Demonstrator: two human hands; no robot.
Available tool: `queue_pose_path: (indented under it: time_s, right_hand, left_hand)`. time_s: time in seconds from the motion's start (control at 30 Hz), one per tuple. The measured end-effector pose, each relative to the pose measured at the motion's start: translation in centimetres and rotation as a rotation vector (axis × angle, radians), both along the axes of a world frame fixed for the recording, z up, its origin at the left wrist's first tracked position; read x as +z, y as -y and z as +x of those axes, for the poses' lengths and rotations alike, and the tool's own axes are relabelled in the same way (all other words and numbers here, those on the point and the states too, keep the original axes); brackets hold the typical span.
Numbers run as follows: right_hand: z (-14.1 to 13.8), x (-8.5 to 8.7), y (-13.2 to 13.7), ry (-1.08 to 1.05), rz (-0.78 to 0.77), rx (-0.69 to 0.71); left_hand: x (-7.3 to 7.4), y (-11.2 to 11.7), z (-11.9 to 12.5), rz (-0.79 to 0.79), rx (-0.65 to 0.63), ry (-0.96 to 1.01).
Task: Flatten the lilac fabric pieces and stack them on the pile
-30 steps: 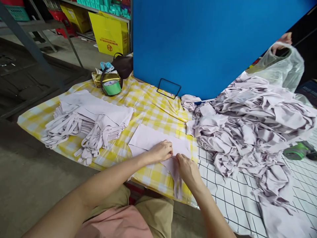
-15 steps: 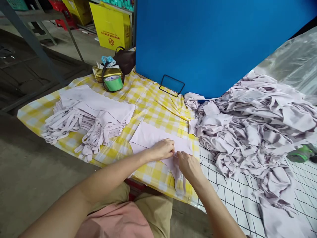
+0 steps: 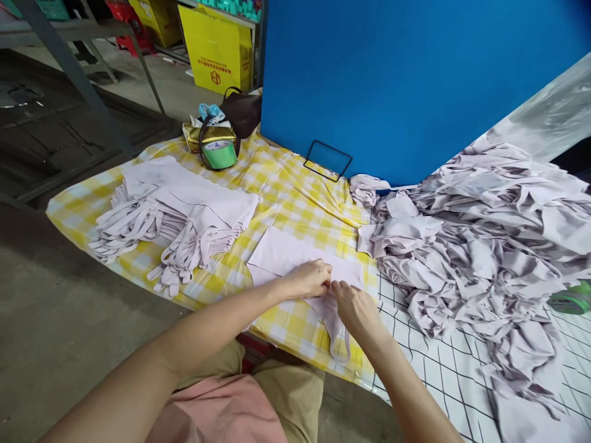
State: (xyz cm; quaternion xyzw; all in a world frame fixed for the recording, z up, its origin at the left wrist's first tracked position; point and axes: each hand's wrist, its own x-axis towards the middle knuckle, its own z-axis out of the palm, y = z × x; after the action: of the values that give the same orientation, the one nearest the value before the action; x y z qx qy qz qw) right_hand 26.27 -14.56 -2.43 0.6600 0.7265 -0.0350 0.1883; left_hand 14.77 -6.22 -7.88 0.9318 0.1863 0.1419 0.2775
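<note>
A pale lilac cloth bag [image 3: 286,255] lies flat on the yellow checked tablecloth [image 3: 295,203] in front of me. My left hand [image 3: 308,280] and my right hand [image 3: 355,307] meet at its near edge, fingers pinched on the cloth where its strap [image 3: 339,335] hangs over the table's front edge. To the left sits a stack of folded bags [image 3: 180,212] with their straps fanned out. A big heap of loose lilac bags [image 3: 480,240] covers the right side.
A blue board [image 3: 392,80] stands behind the table, with a black wire stand [image 3: 327,161] at its foot. Green tape roll [image 3: 220,154], gold tissue pack and dark pouch sit at the back left. Yellow cartons and metal racks stand beyond. A grid-patterned cloth [image 3: 438,369] covers the right.
Both hands stay pinched at the bag's near edge and barely move. The view has shifted slightly, and the other person's hand and plastic bag at top right are out of sight.
</note>
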Motion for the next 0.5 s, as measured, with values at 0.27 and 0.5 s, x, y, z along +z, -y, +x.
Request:
queue_pose_path:
  time_s: [0.27, 0.5]
  right_hand:
    - [-0.2, -0.8, 1.1, -0.123, 0.118, -0.181]
    - [-0.5, -0.4, 8.2, -1.296, 0.052, -0.814]
  left_hand:
    - [0.2, 0.4, -0.2, -0.008, 0.031, 0.01]
    - [0.8, 1.1, -2.2, 0.0, -0.042, 0.017]
